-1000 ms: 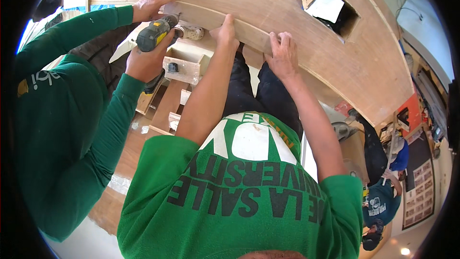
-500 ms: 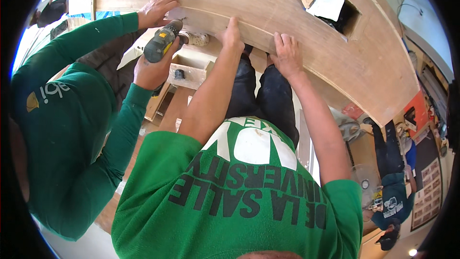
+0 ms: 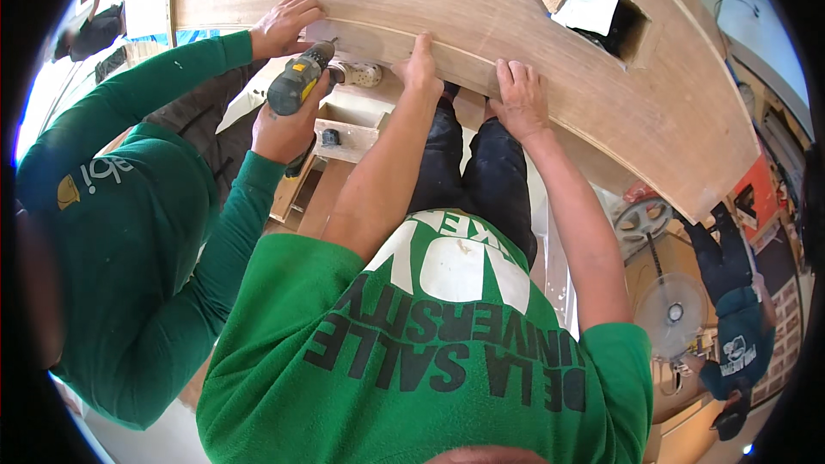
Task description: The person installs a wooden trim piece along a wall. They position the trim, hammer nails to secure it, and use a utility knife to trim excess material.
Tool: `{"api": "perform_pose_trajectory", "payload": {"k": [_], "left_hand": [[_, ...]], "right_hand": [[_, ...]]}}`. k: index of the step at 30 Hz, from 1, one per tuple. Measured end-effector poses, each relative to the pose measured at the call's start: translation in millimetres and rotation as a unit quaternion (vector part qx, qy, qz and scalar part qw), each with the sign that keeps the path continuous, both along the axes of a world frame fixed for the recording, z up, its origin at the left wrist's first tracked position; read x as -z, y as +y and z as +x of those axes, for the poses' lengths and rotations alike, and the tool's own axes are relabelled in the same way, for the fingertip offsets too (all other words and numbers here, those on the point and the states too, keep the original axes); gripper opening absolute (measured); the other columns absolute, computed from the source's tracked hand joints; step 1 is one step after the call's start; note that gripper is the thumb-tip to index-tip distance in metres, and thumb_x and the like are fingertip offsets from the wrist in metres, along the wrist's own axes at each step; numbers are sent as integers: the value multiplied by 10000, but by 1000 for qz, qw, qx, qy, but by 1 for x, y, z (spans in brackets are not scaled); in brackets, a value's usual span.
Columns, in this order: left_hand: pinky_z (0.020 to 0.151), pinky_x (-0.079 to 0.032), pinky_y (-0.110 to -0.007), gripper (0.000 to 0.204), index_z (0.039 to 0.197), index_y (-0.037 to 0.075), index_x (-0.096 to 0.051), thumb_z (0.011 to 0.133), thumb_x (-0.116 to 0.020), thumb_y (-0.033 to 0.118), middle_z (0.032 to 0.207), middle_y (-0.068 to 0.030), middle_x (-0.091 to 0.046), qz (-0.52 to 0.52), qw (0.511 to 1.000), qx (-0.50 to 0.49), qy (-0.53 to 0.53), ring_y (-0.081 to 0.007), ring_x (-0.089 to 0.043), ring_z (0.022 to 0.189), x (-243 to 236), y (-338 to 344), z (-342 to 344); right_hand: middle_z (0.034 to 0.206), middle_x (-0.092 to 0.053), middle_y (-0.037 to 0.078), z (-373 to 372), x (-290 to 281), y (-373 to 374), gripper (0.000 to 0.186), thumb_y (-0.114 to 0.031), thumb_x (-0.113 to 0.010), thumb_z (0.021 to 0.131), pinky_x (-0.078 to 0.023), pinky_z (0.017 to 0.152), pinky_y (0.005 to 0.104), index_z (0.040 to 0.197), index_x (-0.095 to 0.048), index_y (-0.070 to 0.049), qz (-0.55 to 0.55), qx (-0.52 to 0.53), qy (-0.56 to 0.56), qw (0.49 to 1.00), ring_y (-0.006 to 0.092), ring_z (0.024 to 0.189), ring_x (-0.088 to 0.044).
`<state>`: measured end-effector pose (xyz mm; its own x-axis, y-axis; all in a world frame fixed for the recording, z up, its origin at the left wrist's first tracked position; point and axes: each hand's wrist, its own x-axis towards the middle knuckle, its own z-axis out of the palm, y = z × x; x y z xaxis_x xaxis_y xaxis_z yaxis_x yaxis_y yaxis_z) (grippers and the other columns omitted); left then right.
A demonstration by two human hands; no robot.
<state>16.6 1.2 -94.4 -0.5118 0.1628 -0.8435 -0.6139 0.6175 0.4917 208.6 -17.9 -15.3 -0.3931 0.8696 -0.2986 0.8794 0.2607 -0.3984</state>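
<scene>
A large plywood panel (image 3: 447,0) spans the top of the view, with a narrow wooden edge along its near side. My left hand (image 3: 418,67) holds this edge, its thumb up against the wood and its other fingers mostly hidden. To its right, my right hand (image 3: 521,99) has its fingers bent over the same edge. At my left, a co-worker in a dark green sleeve holds a cordless drill (image 3: 296,84), its tip at the panel's edge. That co-worker's other hand (image 3: 286,26) rests on the panel further left.
A rectangular opening (image 3: 634,30) with torn cardboard and white paper is cut in the panel's right part. Below the edge stands an open wooden drawer box (image 3: 348,139). A fan (image 3: 673,312) and another person (image 3: 739,331) are at the far right.
The co-worker's drill and arm have shifted slightly right. The person at the far right appears a little further right and higher, and the fan shows more fully. My hands keep their hold.
</scene>
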Motion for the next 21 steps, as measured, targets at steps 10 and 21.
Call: {"api": "perform_pose_trajectory", "payload": {"k": [10, 21], "left_hand": [[908, -480, -452, 787, 1268, -95, -275, 723, -777, 168, 1240, -230, -466, 29, 999, -29, 25, -300, -528, 1085, -16, 5, 5], [931, -465, -443, 836, 1289, -95, -243, 690, -765, 164, 1258, -225, -457, 13, 999, -27, 25, -311, -523, 1105, -21, 9, 8]], "right_hand": [[1122, -509, 69, 1, 5, -6, 718, -213, -798, 617, -415, 847, 410, 1255, -489, -104, 20, 2, 8, 1000, 256, 1048, -507], [1094, -510, 65, 1, 9, -8, 724, -209, -819, 581, -409, 839, 411, 1222, -496, -113, 54, 5, 4, 999, 250, 1018, -505]]}}
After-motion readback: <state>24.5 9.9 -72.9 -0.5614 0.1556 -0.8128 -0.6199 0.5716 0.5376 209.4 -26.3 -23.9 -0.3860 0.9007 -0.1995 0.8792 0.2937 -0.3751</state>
